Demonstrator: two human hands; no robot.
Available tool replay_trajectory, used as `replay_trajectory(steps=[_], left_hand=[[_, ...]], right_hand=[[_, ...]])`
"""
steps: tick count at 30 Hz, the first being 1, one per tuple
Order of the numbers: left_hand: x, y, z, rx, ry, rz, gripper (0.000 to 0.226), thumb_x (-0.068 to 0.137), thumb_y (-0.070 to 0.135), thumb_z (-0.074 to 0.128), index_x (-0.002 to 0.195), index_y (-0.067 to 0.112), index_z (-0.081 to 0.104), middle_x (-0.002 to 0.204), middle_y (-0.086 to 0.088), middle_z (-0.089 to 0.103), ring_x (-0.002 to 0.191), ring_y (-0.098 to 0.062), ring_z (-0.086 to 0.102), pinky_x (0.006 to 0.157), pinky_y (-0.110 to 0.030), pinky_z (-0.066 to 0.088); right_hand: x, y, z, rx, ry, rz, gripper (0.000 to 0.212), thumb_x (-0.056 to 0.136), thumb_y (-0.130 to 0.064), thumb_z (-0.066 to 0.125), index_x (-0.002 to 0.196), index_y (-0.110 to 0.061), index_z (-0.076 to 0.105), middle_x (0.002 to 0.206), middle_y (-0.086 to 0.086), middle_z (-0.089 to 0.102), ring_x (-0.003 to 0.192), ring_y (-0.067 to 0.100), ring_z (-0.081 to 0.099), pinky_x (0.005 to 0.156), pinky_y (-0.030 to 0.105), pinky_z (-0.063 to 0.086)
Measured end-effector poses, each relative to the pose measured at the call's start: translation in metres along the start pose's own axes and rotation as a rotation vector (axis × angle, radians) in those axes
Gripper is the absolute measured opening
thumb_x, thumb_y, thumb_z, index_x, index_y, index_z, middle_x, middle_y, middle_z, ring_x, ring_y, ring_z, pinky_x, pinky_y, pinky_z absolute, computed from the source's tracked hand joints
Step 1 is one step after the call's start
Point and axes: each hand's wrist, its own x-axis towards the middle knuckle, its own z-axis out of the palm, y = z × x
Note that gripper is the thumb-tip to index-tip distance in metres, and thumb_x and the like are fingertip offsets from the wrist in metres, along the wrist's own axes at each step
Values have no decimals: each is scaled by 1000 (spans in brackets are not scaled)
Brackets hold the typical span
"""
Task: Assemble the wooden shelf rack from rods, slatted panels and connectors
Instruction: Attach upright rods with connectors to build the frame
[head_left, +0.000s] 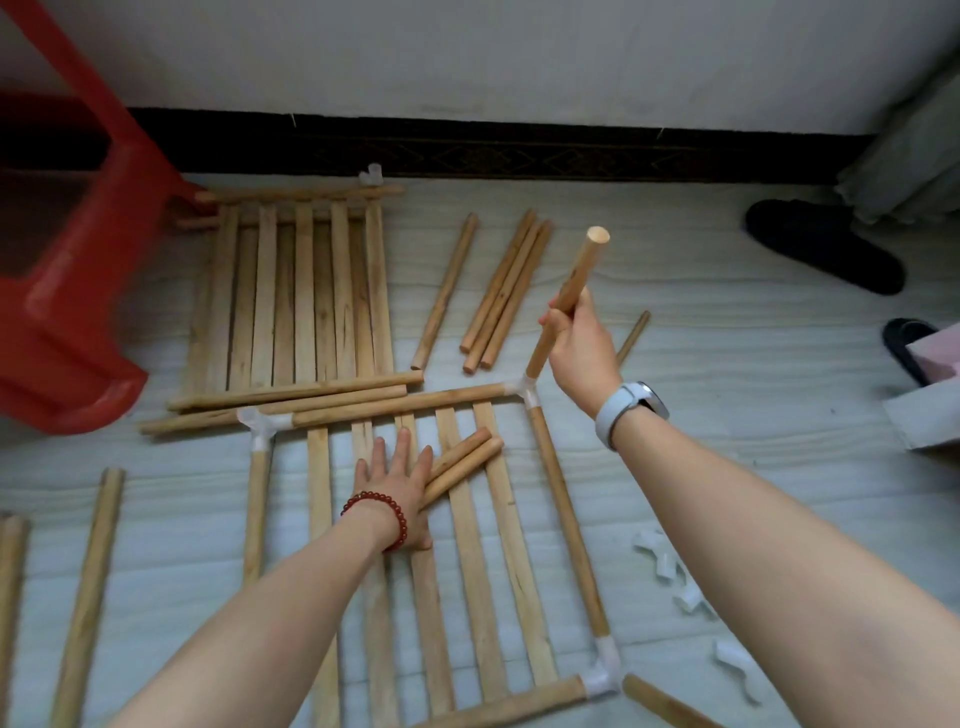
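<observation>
Two hands are at work on the floor. Right hand (579, 343) grips an upright rod (569, 291), fingers wrapped round its middle; the rod's long axis rises steeply, top end tilted toward the far wall, lower end seated in or just entering the far-right corner connector (525, 391) of the slatted panel (467, 519). The connector lies directly below the grip, along the rod's own line, so the coming push appears to run straight down that axis. Right forearm reaches forward from the near right edge of the floor, wrist raised, a pale watch (631, 408) on it.

Left hand (397, 483) lies flat, fingers straight and spread, pressing on the panel's slats near its middle and touching two loose short rods (457, 465) lying across them. It appears to be steadying the frame. A red bead bracelet (376, 517) circles that wrist.

Far-left connector (260, 423) shows an empty socket facing up. A second slatted panel (298, 296) and spare rods (506, 291) lie toward the far wall; spare connectors (685, 582) lie at the near right.
</observation>
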Motion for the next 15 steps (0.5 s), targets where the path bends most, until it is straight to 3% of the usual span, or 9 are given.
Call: replay_trajectory(steps=[5, 7, 9, 12, 15], left_hand=[[3, -2, 10, -143, 80, 23, 97, 74, 41, 71, 148, 24, 11, 153, -8, -25, 141, -35, -18, 115, -49, -3], [2, -1, 15, -275, 158, 15, 77, 78, 45, 66, 142, 24, 28, 156, -5, -16, 142, -30, -15, 114, -47, -6], [1, -2, 20, -386, 254, 16, 56, 82, 45, 61, 132, 23, 45, 157, -3, -4, 144, -25, -8, 115, -44, -6], [0, -7, 28, -475, 363, 26, 36, 82, 39, 65, 111, 20, 57, 151, -4, 21, 140, -22, 13, 116, -36, 6], [-7, -12, 29, -595, 433, -41, 24, 77, 36, 70, 93, 23, 57, 123, 1, 45, 122, -20, 34, 99, -25, 28]], right_hand=[[-7, 11, 17, -7, 12, 71, 25, 96, -7, 37, 120, -7, 41, 113, 16, 61, 104, 36, 57, 80, 37, 44], [-25, 31, 35, -130, -38, 186, 32, 97, -11, 40, 129, -7, 39, 124, 17, 56, 114, 36, 52, 82, 33, 40], [-52, 46, 56, -191, -93, 234, 42, 99, -20, 38, 138, -5, 34, 139, 17, 44, 127, 33, 41, 96, 35, 35], [-84, 51, 91, -361, -139, 57, 47, 98, -17, 37, 142, -1, 30, 148, 16, 32, 138, 27, 28, 110, 31, 20], [-112, 53, 113, -468, -209, -57, 51, 98, -17, 33, 146, -4, 21, 153, 14, 20, 142, 23, 18, 116, 33, 12]])
